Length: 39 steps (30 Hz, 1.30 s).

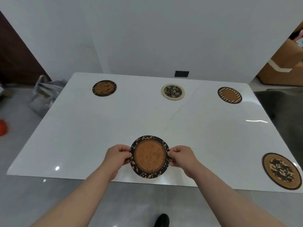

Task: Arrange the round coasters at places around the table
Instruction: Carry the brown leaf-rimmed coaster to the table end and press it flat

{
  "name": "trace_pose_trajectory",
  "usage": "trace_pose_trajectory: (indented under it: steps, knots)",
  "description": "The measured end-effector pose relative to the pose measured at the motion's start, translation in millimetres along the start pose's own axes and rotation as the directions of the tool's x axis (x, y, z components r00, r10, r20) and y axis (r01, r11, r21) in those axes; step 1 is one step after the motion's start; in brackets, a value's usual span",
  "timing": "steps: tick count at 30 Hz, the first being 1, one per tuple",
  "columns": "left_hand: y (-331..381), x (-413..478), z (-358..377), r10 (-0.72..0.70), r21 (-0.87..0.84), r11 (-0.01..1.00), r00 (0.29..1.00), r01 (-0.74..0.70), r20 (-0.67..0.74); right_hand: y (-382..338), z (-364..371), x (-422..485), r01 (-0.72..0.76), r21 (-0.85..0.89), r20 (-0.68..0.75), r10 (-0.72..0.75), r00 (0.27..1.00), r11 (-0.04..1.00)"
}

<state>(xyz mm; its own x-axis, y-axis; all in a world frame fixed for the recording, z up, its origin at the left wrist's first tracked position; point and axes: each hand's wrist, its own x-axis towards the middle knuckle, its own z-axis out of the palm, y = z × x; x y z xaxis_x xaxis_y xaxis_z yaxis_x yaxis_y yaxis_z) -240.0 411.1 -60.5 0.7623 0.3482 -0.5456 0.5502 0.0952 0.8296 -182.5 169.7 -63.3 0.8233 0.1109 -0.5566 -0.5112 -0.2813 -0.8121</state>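
I hold a round cork coaster with a black leaf-pattern rim (150, 156) near the front edge of the white table (114, 122). My left hand (116, 155) pinches its left edge and my right hand (181, 156) pinches its right edge. Whether it rests on the table or hovers just above it, I cannot tell. Several other coasters lie flat on the table: a dark brown one (104, 88) at the far left, a cream-rimmed black floral one (173, 92) at the far middle, a checker-rimmed one (229, 95) at the far right, and a brown floral one (281, 170) at the near right.
A grey plastic bag (44, 97) sits on the floor left of the table. An orange object (3, 127) lies at the left edge. Cardboard boxes (282, 63) stand at the far right. A black wall socket (182, 74) is behind the table. My dark shoe (162, 220) shows below.
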Motion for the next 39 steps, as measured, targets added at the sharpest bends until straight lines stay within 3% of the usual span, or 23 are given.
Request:
trace_pose_trajectory:
  steps: [20, 29, 39]
  knots:
    - [-14, -45, -227, 0.081, -0.069, 0.994, 0.994, -0.087, -0.076, -60, 197, -78, 0.188, -0.15, 0.108, -0.173, 0.979, 0.971]
    - [-9, -36, -270, 0.071, -0.113, 0.99, 0.994, -0.08, -0.078, -71, 240, -78, 0.195, -0.147, 0.122, -0.178, 0.977, 0.97]
    - [8, 30, -286, 0.038, -0.106, 0.993, 0.997, -0.046, -0.069, -89, 269, -14, 0.151, -0.143, 0.104, -0.137, 0.985, 0.978]
